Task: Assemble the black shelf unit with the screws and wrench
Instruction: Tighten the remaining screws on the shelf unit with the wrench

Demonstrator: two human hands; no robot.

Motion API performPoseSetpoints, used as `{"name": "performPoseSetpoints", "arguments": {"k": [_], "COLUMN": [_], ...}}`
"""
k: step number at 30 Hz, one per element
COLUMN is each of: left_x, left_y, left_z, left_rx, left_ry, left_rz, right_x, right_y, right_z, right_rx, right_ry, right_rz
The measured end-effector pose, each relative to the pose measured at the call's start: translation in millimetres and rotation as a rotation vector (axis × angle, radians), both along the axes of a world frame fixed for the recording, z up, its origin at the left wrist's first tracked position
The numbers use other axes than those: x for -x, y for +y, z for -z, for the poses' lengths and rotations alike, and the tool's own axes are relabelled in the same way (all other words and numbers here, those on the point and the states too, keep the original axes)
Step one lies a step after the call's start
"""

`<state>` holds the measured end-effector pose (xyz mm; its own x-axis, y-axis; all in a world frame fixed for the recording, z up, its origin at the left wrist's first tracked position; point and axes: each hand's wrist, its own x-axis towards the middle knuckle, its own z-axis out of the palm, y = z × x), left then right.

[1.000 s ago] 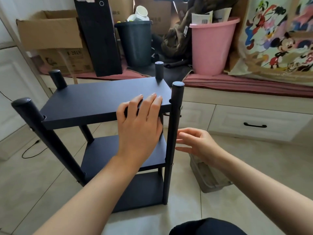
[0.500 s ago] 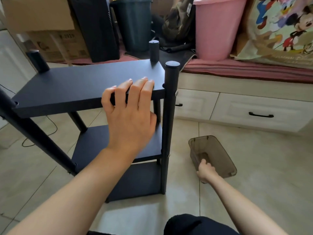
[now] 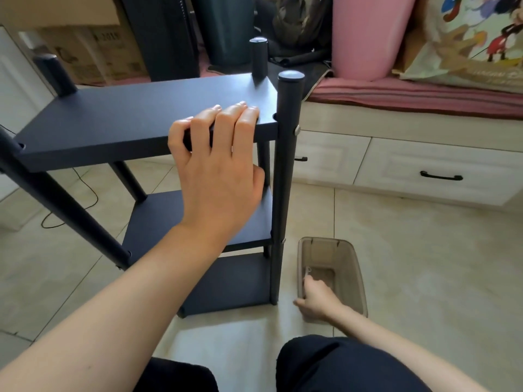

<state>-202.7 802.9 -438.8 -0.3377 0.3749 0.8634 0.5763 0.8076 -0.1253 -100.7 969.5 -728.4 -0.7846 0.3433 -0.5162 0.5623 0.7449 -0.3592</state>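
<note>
here the left hand point(image 3: 218, 168) grips the front edge of the black shelf unit point(image 3: 135, 120)'s top board, likely steadying it, while the right hand point(image 3: 312, 299) reaches into the small brown bin point(image 3: 349, 267) just beside the front post point(image 3: 285, 171), apparently pinching something; its grasp is unclear. open floor lies right.

1. The tiled floor point(image 3: 410, 264) carries the black shelf unit point(image 3: 141, 120), which stands upright just left of the right hand point(image 3: 315, 302).
2. A translucent brown bin point(image 3: 353, 267) sits on the tiles; the right hand reaches over its near rim.
3. A thin dark cable point(image 3: 85, 205) trails on the floor, well left of the left hand point(image 3: 218, 168), behind the shelf legs.
</note>
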Motion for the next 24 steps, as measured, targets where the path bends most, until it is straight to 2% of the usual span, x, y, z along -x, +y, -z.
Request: {"name": "performPoseSetpoints", "arguments": {"k": [8,12,18,24], "left_x": [-1.9,-2.0,-1.0,-3.2], "left_y": [-3.0,-4.3,-3.4,-0.1], "left_z": [-1.3,-2.2,-2.8,-0.5], "left_rx": [0.022,0.025,0.013,-0.001], "left_ry": [-0.022,-0.027,-0.015,-0.001], "left_rz": [0.016,0.026,0.02,0.009], "right_x": [0.5,7.7,24.3,30.6], "right_y": [-43.5,-22.5,15.5,19.7], "right_z": [9.0,9.7,30.6,66.3], "right_rx": [0.091,0.228,0.056,-0.028], "right_ry": [-0.043,0.011,-0.028,-0.223], "right_rz": [-0.106,0.033,-0.057,-0.208]}}
